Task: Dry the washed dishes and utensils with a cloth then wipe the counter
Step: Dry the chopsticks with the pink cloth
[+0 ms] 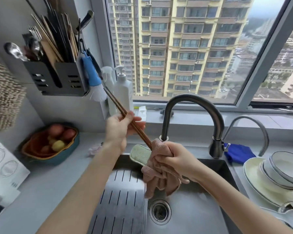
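Both forearms reach in from the bottom edge, cut off there, and meet above the sink [193, 215]. Left hand [118, 130] pinches a pair of dark brown chopsticks [140, 134] about midway, its fingers curled round them. They slant from upper left down to lower right, side by side and touching. Their lower ends are hidden inside a pink waffle-weave cloth [159, 181]. Right hand [176, 159] grips that cloth bunched round the sticks, its fingers closed and partly buried in the folds, while the loose tail hangs crumpled over the basin. How far the sticks go into the cloth cannot be told.

Behind the cloth a green sponge [139, 153] lies on the sink's back rim, partly covered. On the worktop [49, 183] to the right, stacked white bowls with dark rims [286, 169] sit on a cream plate [257, 181]; the frame edge clips them, and a metal utensil below them is too cut off to name. At far left, a fuzzy hanging towel [3, 95] and a white box [5, 166] are blurred and cropped.
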Tool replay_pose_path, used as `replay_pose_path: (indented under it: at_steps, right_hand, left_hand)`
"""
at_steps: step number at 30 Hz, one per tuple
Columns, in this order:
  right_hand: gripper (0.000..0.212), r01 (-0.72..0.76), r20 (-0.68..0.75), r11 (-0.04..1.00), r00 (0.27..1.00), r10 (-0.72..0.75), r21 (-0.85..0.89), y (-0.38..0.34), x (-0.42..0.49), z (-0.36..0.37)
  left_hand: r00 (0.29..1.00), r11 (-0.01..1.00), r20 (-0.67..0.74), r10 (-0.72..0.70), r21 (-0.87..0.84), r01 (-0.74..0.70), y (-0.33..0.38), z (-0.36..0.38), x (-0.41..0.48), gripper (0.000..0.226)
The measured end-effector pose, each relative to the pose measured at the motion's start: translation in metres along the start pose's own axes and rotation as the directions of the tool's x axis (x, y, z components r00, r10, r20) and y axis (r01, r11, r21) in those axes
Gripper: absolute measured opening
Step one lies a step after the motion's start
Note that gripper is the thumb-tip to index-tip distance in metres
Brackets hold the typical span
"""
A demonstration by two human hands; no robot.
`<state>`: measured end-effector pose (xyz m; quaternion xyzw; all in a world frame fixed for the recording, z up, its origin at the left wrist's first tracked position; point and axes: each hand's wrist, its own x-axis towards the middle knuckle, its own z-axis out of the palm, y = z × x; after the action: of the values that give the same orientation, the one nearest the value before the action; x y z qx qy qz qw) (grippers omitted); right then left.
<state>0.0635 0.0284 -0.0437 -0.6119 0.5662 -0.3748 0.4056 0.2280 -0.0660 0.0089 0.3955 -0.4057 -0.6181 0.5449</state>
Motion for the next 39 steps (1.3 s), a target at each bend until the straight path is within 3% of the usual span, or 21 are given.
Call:
replay_pose_path:
  at_steps: [2,5,9,14,16,20,23,28,31,36,39]
  right_hand:
    - [0.019,-0.049,-0.028,0.994,0.999,0.046,-0.094,0.012,0.004,0.000]
    - [0.015,-0.055,-0.129,0.989,0.991,0.038,-0.135,0.006,0.031,-0.003]
    - [0.014,0.055,-0.128,0.982,0.989,-0.079,-0.179,-0.041,0.086,-0.004]
    - [0.014,0.170,-0.113,0.951,0.972,-0.204,-0.256,-0.096,0.143,0.004]
    - [0.013,0.203,-0.104,0.946,0.966,-0.235,-0.251,-0.115,0.160,0.011]
    - [0.012,0.254,-0.073,0.941,0.958,-0.276,-0.222,-0.147,0.184,0.023]
    - [0.009,0.285,-0.087,0.923,0.945,-0.316,-0.257,-0.159,0.196,0.029]
    - [0.012,0.295,-0.088,0.911,0.939,-0.332,-0.288,-0.169,0.208,0.036]
    - [0.011,0.281,-0.087,0.905,0.942,-0.323,-0.320,-0.166,0.210,0.036]
    - [0.007,0.248,-0.099,0.898,0.948,-0.302,-0.363,-0.157,0.211,0.027]
    - [0.013,0.228,-0.096,0.907,0.956,-0.277,-0.353,-0.158,0.206,0.022]
  left_hand:
    - [0.989,0.996,-0.131,0.075,-0.036,-0.080,0.030,-0.028,0.024,0.014]
    - [0.981,0.988,-0.114,0.156,0.005,-0.156,0.066,-0.057,0.045,0.010]
    - [0.965,0.978,-0.159,0.207,0.045,-0.202,0.098,-0.073,0.063,0.007]
    - [0.804,0.867,-0.329,0.495,0.250,-0.431,0.166,-0.109,0.090,0.004]
    - [0.744,0.817,-0.346,0.572,0.320,-0.479,0.192,-0.121,0.102,0.004]
    - [0.711,0.792,-0.351,0.610,0.303,-0.530,0.229,-0.118,0.124,0.017]
    - [0.657,0.712,-0.294,0.694,0.416,-0.565,0.243,-0.105,0.140,0.021]
    - [0.604,0.650,-0.288,0.743,0.527,-0.548,0.237,-0.093,0.173,0.009]
    - [0.611,0.648,-0.290,0.736,0.563,-0.513,0.219,-0.091,0.191,0.007]
    - [0.745,0.558,-0.237,0.624,0.802,-0.212,0.192,-0.097,0.202,0.014]
    - [0.807,0.497,-0.215,0.550,0.861,-0.109,0.196,-0.097,0.212,0.014]
